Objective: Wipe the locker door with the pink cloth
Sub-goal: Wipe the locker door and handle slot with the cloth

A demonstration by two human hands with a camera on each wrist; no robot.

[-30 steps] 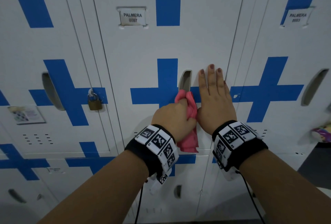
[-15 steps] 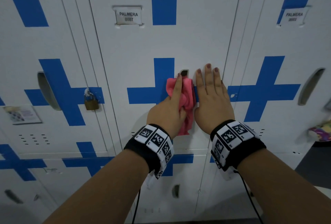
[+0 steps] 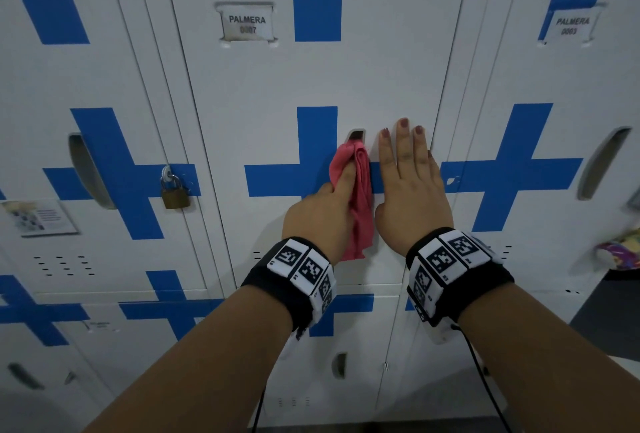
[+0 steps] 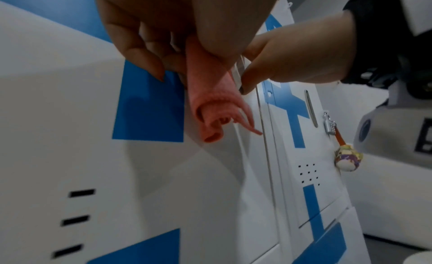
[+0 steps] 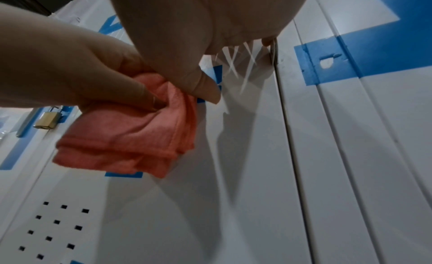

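The left hand (image 3: 323,214) grips the cloth (image 3: 356,197) bunched against the door (image 3: 381,79), its long axis running up the door, top end at the handle slot (image 3: 356,135) — most of the door's unwiped white lies above. The right hand (image 3: 410,186) (fingers (image 3: 403,152) straight, flat) presses the door's right edge beside it.

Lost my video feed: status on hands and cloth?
Left hand grips bunched pink cloth against white locker door. Right hand flat on door. Nothing in the way.
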